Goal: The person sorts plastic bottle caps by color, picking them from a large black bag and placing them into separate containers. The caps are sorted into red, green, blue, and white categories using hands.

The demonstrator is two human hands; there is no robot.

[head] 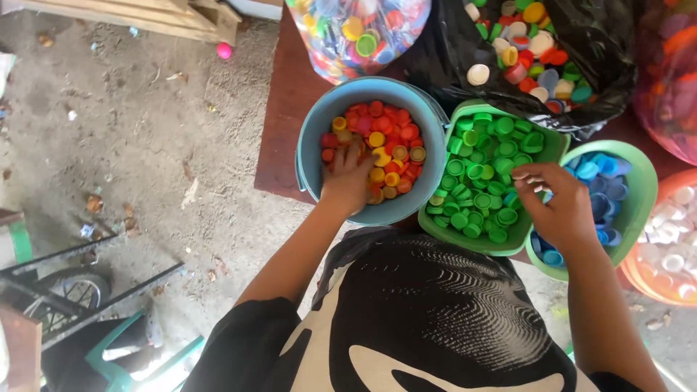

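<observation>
Left hand [347,180] reaches into the blue bucket [312,131], fingers spread on red and yellow caps [385,134]. Just right of the bucket, right hand [557,207] hovers between green tub [552,149] and green bowl [642,181], fingers loosely curled.

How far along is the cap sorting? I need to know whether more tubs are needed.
Done: the blue bucket holds red and yellow caps, the green tub green ones, the round green bowl blue ones. In hand: the left hand is in the bucket; the right hand is over the bowl. Left: mixed caps in the black bag.
</observation>
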